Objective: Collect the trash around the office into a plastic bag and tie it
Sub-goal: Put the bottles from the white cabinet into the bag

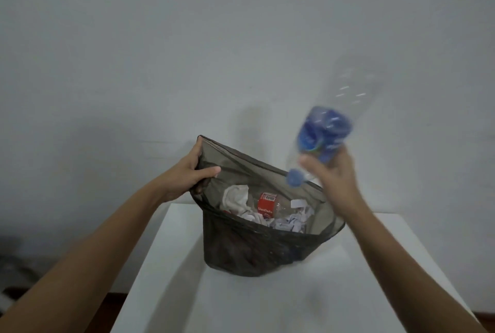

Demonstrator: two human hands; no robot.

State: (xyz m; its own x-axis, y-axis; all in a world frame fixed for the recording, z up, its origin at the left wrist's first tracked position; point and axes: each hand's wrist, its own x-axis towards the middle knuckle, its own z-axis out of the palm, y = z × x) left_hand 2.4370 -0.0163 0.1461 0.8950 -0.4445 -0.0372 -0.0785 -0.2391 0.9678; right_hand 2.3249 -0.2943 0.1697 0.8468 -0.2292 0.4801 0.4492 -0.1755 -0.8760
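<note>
Right hand (336, 180) grip is closed around a clear plastic bottle (329, 129), fingers wrapped over the lower edge of its blue label. Bottle is inverted and tilted: blue cap (295, 177) points down and left, base up toward the wall (241, 37). Heavy motion blur on bottle and hand, so I can't resolve finger detail. Cap sits right at the far rim of the bag, over the opening.

Left hand (190, 172) grip is pinched shut on the left rim of the bag, thumb lying across the inside face, fingers curled behind the film. It's lifting that corner higher than the rest of the rim, which keeps the mouth wide.

The dark translucent plastic bag (249, 249) stands on my white table (294, 300), toward its far edge and roughly centred between both forearms. Near rim sags lower than the far one.

Inside, visible through the mouth: a clear bottle with a red label (267, 205) lying on its side, a wad of white tissue (235, 197) to its left, crumpled and torn white paper scraps (290, 218) to its right and front. Lower bag contents show only as dark shapes through the film; can't identify them.

Pale plain wall behind the table. Dark floor strip at both lower table edges; blurred grey clutter at far left, unidentifiable.
</note>
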